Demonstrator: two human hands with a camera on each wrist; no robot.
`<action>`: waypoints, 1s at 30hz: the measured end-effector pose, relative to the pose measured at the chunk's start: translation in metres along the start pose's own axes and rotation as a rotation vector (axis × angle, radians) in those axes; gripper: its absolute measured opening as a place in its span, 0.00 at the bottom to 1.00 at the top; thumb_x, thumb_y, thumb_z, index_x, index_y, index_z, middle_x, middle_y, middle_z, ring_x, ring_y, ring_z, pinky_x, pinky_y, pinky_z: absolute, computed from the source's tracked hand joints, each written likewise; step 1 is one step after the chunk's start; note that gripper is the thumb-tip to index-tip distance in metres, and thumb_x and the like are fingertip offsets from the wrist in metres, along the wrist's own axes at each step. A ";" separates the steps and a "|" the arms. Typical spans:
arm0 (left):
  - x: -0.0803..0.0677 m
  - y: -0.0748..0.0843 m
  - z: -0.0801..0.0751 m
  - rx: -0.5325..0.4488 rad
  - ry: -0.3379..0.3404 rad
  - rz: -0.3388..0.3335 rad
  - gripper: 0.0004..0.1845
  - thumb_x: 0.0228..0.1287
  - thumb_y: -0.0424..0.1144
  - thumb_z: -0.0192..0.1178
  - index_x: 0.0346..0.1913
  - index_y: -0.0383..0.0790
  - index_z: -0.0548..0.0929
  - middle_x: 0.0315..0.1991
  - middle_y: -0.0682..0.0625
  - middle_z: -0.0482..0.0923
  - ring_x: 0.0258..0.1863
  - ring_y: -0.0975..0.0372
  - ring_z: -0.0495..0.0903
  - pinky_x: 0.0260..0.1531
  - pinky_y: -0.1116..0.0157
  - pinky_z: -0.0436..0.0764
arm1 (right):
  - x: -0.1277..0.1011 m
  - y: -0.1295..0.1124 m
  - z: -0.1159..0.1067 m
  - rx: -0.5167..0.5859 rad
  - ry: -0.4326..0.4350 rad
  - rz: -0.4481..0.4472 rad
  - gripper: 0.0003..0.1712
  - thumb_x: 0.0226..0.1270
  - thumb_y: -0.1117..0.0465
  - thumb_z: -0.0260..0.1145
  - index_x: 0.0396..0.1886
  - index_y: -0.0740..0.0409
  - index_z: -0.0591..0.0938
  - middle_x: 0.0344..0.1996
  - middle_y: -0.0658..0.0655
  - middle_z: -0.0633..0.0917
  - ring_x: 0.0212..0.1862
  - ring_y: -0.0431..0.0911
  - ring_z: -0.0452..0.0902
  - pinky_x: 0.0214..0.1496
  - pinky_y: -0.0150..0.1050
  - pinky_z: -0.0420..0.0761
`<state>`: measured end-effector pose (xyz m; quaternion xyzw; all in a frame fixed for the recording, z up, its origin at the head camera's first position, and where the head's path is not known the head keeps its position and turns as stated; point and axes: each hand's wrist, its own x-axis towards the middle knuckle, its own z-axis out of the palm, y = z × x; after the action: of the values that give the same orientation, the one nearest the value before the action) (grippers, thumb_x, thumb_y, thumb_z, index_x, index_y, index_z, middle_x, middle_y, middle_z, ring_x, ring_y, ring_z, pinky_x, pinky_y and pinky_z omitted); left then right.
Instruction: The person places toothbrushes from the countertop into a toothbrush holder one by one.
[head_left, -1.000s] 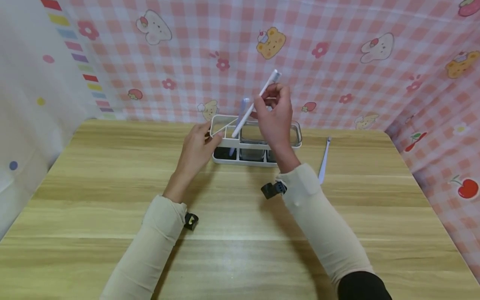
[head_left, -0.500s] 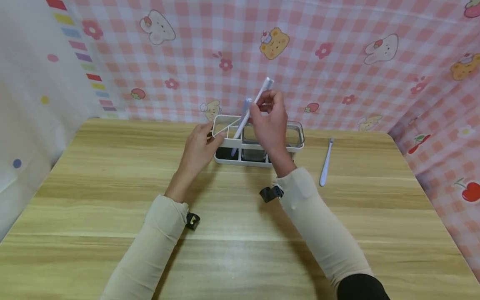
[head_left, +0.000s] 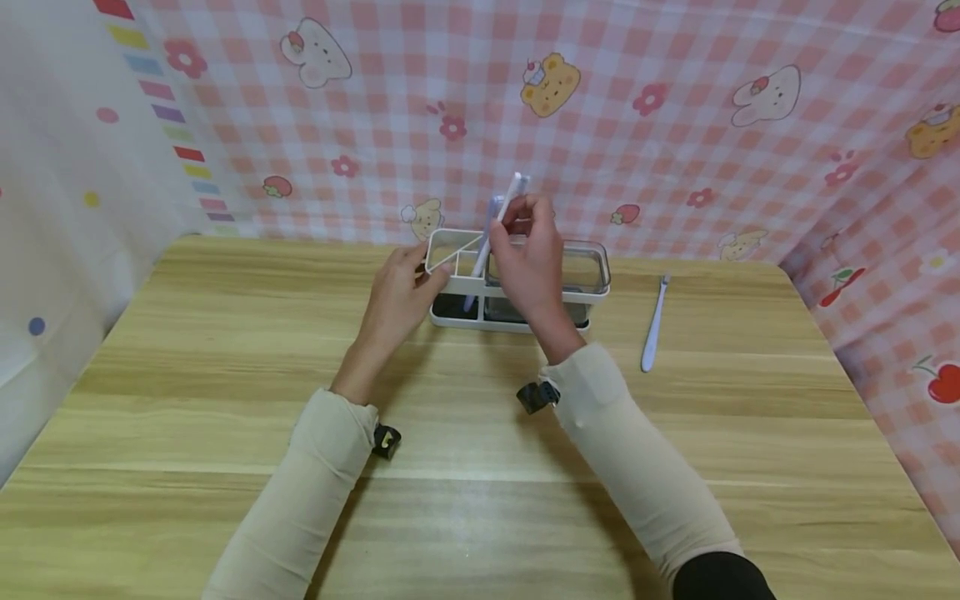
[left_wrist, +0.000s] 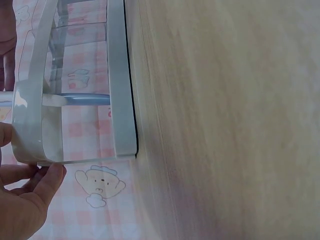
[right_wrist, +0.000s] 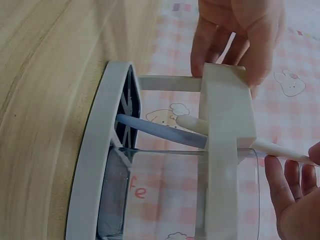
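A white toothbrush holder (head_left: 585, 297), with an upper frame and a lower base, stands towards the back of the table. My left hand (head_left: 397, 293) grips the left end of its upper frame, thumb on the near side. My right hand (head_left: 531, 260) pinches a white toothbrush (head_left: 508, 198), bristle head up and tilted. Its handle end passes down through a slot in the upper frame and shows below it, above the base, in the right wrist view. Beside it leans a blue-purple toothbrush (right_wrist: 160, 131), its handle end down at the base.
Clear cups (right_wrist: 165, 195) sit in the rest of the holder. Another pale purple toothbrush (head_left: 654, 329) lies on the wooden table (head_left: 465, 500) to the right. A pink checked curtain (head_left: 450, 75) hangs close behind the holder.
My right hand has moved down and left, lowering the white toothbrush, whose handle has gone deeper into the holder's slot. My left hand has kept its grip on the frame.
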<state>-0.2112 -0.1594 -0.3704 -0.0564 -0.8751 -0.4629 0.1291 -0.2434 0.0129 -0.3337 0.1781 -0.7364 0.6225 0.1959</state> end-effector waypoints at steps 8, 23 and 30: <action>0.000 0.000 0.000 0.004 0.000 0.006 0.24 0.74 0.42 0.60 0.65 0.30 0.77 0.54 0.34 0.75 0.52 0.51 0.77 0.54 0.58 0.81 | -0.003 0.005 0.002 -0.076 -0.039 0.004 0.11 0.69 0.71 0.63 0.46 0.64 0.71 0.40 0.59 0.79 0.44 0.50 0.79 0.40 0.38 0.82; 0.000 0.000 0.000 0.010 0.009 0.009 0.24 0.74 0.41 0.60 0.65 0.31 0.77 0.51 0.37 0.75 0.51 0.52 0.76 0.54 0.58 0.82 | -0.004 0.010 0.001 -0.099 -0.119 0.022 0.10 0.62 0.75 0.66 0.42 0.67 0.76 0.36 0.60 0.82 0.40 0.48 0.80 0.36 0.32 0.84; 0.000 -0.001 0.001 0.004 0.013 0.001 0.24 0.73 0.40 0.60 0.66 0.31 0.77 0.51 0.37 0.75 0.49 0.52 0.76 0.52 0.58 0.82 | -0.004 0.011 0.001 -0.128 -0.147 0.051 0.10 0.64 0.73 0.66 0.43 0.66 0.76 0.37 0.60 0.82 0.40 0.47 0.80 0.40 0.35 0.85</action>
<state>-0.2112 -0.1591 -0.3713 -0.0538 -0.8751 -0.4615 0.1352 -0.2454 0.0137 -0.3452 0.1916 -0.7915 0.5641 0.1364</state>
